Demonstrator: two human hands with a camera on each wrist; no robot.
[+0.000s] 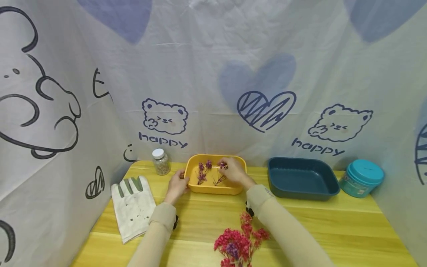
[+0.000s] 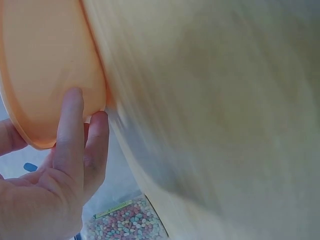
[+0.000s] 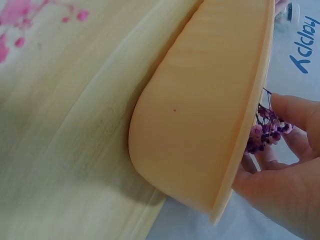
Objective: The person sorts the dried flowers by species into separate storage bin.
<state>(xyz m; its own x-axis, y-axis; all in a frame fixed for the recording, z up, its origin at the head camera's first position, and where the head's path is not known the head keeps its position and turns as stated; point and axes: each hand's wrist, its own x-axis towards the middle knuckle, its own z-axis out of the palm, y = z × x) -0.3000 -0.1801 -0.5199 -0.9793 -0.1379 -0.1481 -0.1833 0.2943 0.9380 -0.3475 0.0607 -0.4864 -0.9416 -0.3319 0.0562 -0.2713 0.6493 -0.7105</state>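
Observation:
A yellow rectangular tray (image 1: 215, 189) stands near the back edge of the table. My left hand (image 1: 176, 186) grips its left end, thumb at the rim and fingers against the outer wall (image 2: 92, 65). Over the tray's right half, my right hand (image 1: 233, 171) pinches a sprig of small purple dried flowers (image 3: 265, 131), whose stems point down toward the tray floor. Further purple dried flowers (image 1: 201, 174) lie in the tray's left half. The right fingertips are partly hidden by the tray rim in the right wrist view.
Pink-red dried flowers (image 1: 233, 241) are at the table's front. A dark blue tray (image 1: 303, 194) and a turquoise lidded tub (image 1: 361, 178) stand right. To the left are a white-capped jar of small pebbles (image 1: 161, 164) and a white-and-green glove (image 1: 133, 207). A printed cloth (image 1: 213, 74) hangs behind.

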